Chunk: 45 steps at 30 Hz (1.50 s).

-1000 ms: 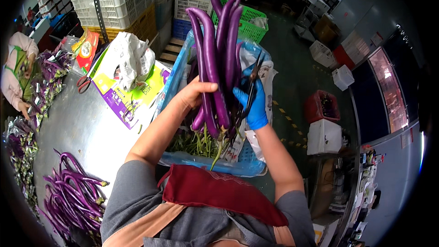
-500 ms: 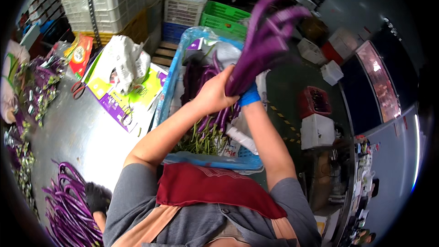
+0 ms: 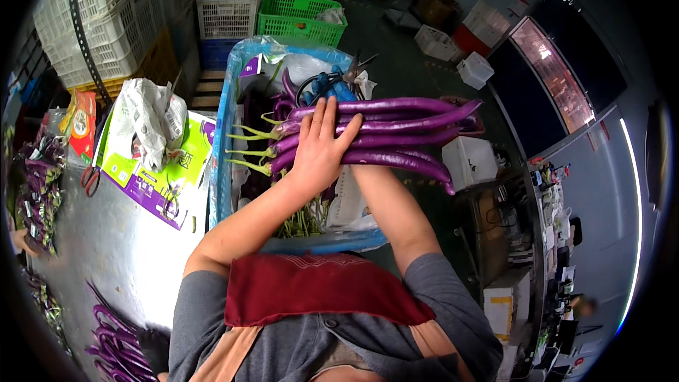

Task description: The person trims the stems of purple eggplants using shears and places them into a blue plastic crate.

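A bunch of long purple eggplants (image 3: pixel 403 140) lies level above a blue plastic-lined crate (image 3: pixel 222 170), green stems to the left. My left hand (image 3: pixel 322 145) is closed over the bunch near the stems, with its fingers across the top. Behind the bunch my right hand (image 3: pixel 335 88), in a blue glove, is closed around dark scissors (image 3: pixel 356 67) whose blades point up and right. My right forearm passes under the eggplants, which hide the wrist. More eggplants (image 3: pixel 285 86) and green stems (image 3: pixel 308 218) show inside the crate.
On the metal table (image 3: pixel 117 240) at left lie a white plastic bag (image 3: pixel 148 120), printed green-purple packaging (image 3: pixel 152 187) and red-handled scissors (image 3: pixel 90 180). Another person's dark-gloved hand (image 3: pixel 152 346) is beside an eggplant pile (image 3: pixel 113 343). A green crate (image 3: pixel 297 14) stands behind.
The eggplant bunch has swung from slanting upward to lying level, stems leftward. My left hand now lies across its top. The scissors in my right hand have come into sight. The view has shifted.
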Available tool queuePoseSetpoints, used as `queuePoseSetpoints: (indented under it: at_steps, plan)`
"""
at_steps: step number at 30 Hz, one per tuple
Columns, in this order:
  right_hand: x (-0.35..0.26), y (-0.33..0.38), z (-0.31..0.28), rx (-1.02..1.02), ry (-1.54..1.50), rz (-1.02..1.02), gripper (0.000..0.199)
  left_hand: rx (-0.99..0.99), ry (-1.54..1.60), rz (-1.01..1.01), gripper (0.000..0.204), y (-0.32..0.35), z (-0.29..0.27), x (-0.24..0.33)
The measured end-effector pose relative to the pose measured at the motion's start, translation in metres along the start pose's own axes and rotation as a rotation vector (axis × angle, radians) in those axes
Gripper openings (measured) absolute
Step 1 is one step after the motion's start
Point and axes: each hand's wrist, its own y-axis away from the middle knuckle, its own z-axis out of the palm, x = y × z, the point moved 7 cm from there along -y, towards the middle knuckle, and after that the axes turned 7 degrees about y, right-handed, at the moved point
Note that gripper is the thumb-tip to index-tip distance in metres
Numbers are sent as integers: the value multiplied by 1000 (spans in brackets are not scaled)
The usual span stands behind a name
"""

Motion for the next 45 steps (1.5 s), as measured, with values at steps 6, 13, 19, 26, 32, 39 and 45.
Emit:
queuePoseSetpoints:
  at_steps: [6,13,19,26,32,39,45]
  plan:
    - [22,-2,-8,-26,-27,47,31,4,-23,-55,78,9,3,-16]
    - [-12,18,-45,-294,-118,56,34,83,235,-105,80,0,-21,-19]
    - [-4,-21,35,107,189,129,29,35,1350,-569,60,9,-4,-96]
    - [1,-21,41,247,1069,-230,58,135,2190,-1034,54,58,48,-138]
    - [-51,23,45,213,788,48,43,58,2427,-835,74,49,42,-133]
    - [-33,156,-6,399,470,1011,28,41,2460,-849,79,50,31,-145]
    - [-19,165,-4,461,527,1096,27,18,2341,-834,87,54,44,-148]
